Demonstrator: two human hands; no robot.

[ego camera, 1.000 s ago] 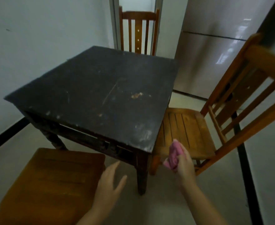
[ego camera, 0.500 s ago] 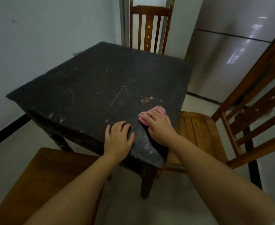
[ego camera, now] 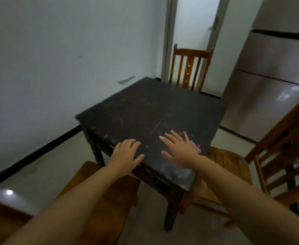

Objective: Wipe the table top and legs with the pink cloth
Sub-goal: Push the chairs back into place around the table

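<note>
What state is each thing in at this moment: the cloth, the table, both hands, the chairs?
pink cloth: flat on the table top, mostly covered by the right hand.
table: upright, dark top scratched and speckled.
right hand: fingers spread straight, pressing the cloth.
left hand: resting on the table's near edge, fingers loosely bent, holding nothing.
far chair: upright at the table's far side.
right chair: upright, seat bare.
</note>
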